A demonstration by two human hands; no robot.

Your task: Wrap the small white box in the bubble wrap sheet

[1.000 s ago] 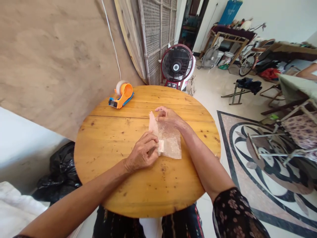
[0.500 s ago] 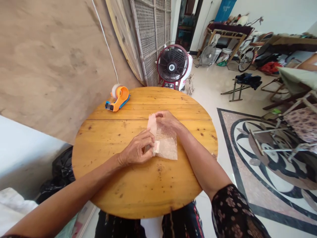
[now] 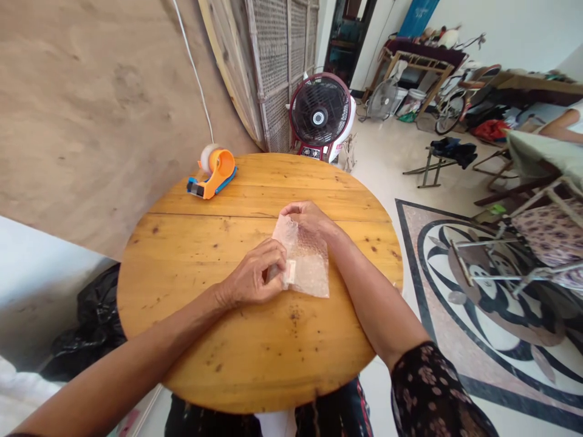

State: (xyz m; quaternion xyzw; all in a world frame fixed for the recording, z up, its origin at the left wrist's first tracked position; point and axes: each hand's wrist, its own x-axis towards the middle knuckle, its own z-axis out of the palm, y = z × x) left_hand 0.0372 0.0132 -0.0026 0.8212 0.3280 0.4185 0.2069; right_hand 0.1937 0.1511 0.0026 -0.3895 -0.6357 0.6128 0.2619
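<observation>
A sheet of clear bubble wrap (image 3: pixel 312 267) lies on the round wooden table (image 3: pixel 200 358) between my hands. A small pale item (image 3: pixel 290 272) with faint reddish marks sits at its left side, partly covered by my fingers. My left hand (image 3: pixel 257 270) is closed on the left edge of the wrap, thumb and fingers pinching beside the small item. At the top edge, my right hand (image 3: pixel 307 217) pinches the wrap, its fingertips bent over the folded corner. What lies inside the fold is hard to make out.
An orange and blue tape dispenser (image 3: pixel 213 173) with a roll of tape stands at the table's far left. Behind the table is a dark red fan (image 3: pixel 320 115). A wooden board (image 3: pixel 100 109) rises along the left. A person's arm (image 3: pixel 560 125) shows at far right.
The top left part of the bubble wrap has shifted, now showing bubbled film where a smoother pinkish strip stood up. Both hands keep their grip; the view has tilted slightly.
</observation>
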